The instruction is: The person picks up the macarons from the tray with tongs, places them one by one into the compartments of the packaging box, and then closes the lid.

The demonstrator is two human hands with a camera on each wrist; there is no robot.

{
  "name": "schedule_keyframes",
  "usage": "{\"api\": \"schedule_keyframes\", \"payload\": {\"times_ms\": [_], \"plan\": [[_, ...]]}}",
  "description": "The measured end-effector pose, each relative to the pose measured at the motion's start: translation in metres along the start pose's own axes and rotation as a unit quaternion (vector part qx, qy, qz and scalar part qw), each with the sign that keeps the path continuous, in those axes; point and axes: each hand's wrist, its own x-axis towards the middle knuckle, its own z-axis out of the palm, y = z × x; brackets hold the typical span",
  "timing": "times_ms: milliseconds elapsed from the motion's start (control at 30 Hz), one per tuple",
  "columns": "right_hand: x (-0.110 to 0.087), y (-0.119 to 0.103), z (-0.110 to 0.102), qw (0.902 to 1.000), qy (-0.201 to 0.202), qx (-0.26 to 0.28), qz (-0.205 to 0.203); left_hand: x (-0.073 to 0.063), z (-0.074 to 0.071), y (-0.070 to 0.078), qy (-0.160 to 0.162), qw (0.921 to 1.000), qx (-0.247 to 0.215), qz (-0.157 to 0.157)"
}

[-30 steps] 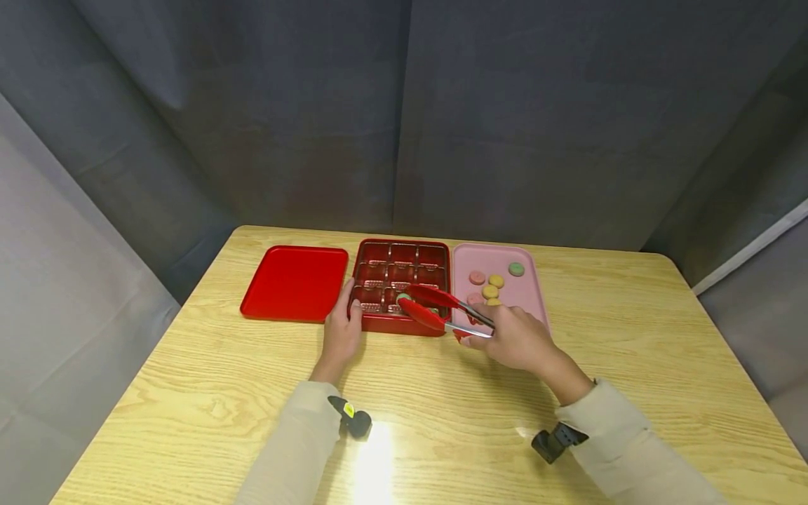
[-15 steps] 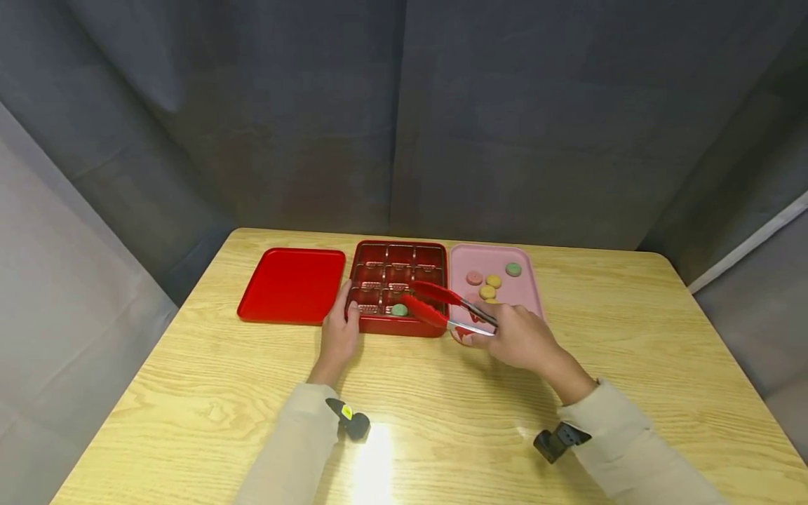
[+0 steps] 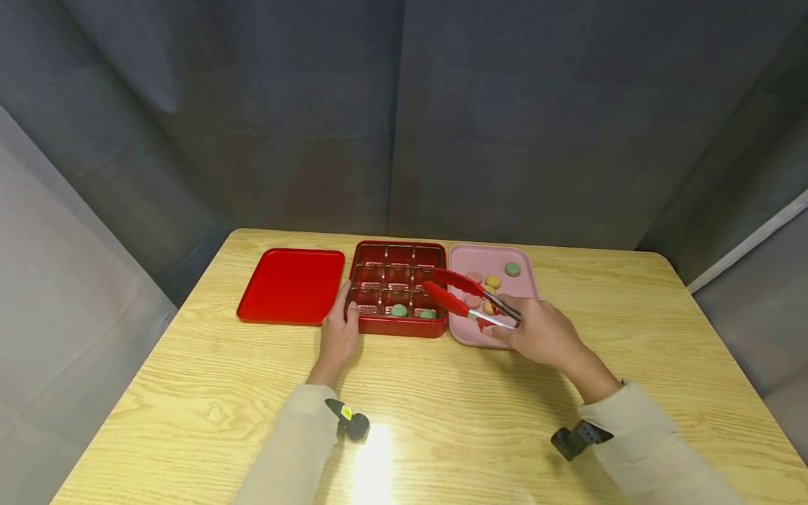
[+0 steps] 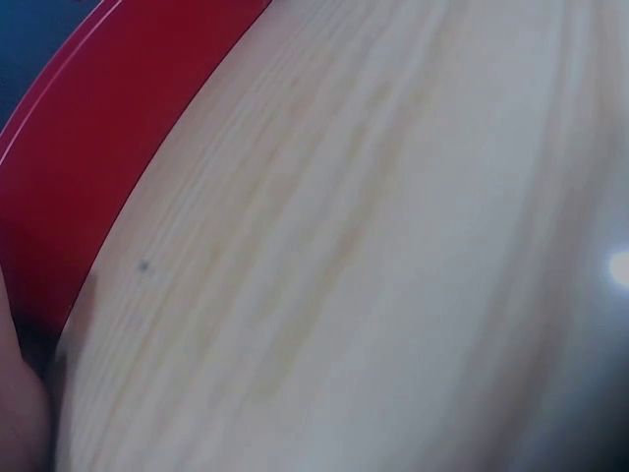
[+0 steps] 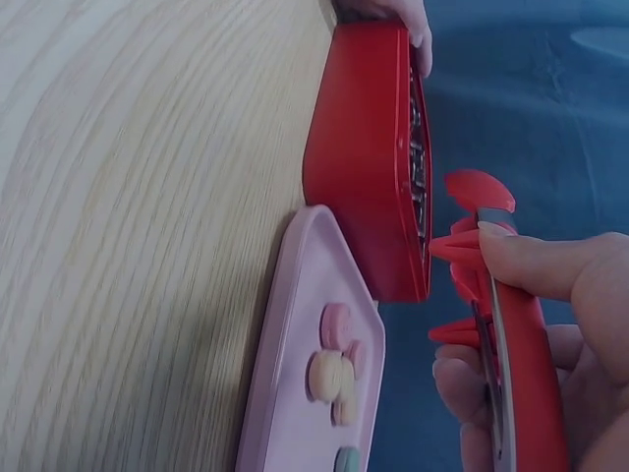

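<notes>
"One pair of red-tipped tongs (image 3: pixel 449 300): where, relative to the fingers?"

"Held in the right hand (image 3: pixel 544 333). The thumb lies along one arm, the other fingers curl about the opposite arm. The heads project beyond the fingers, well parted, above the right rim of the red box (image 3: pixel 394 326)."

"Contents of the box?"

"Two green macarons (image 3: pixel 399 310), front row: one in the middle compartment, one in the right."

"Left hand (image 3: pixel 339 337)?"

"It grips the box's left side, thumb at the near corner, fingers along the outer wall. Firmness cannot be determined."

"Surroundings?"

"A pink tray (image 3: pixel 492 254) just beside the box, right, bearing pink macarons (image 5: pixel 336 324), yellow macarons (image 3: pixel 493 281) and a further green macaron (image 3: pixel 513 269). A flat red tray (image 3: pixel 293 286) lies to the left. Wood-grain table (image 3: pixel 442 407) beneath; dark curtain (image 3: pixel 524 126) behind."
</notes>
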Motion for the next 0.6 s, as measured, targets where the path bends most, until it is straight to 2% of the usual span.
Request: {"api": "schedule_keyframes", "payload": {"times_ms": [367,600], "plan": [[-0.007,0.018,-0.015,0.9993,0.015,-0.007,0.033,0.000,0.000,-0.001,-0.004,1.0000,-0.006,-0.004],[-0.005,0.037,-0.020,0.9979,0.022,-0.014,0.060,0.001,0.001,-0.002,-0.003,1.0000,-0.002,0.000]]}}
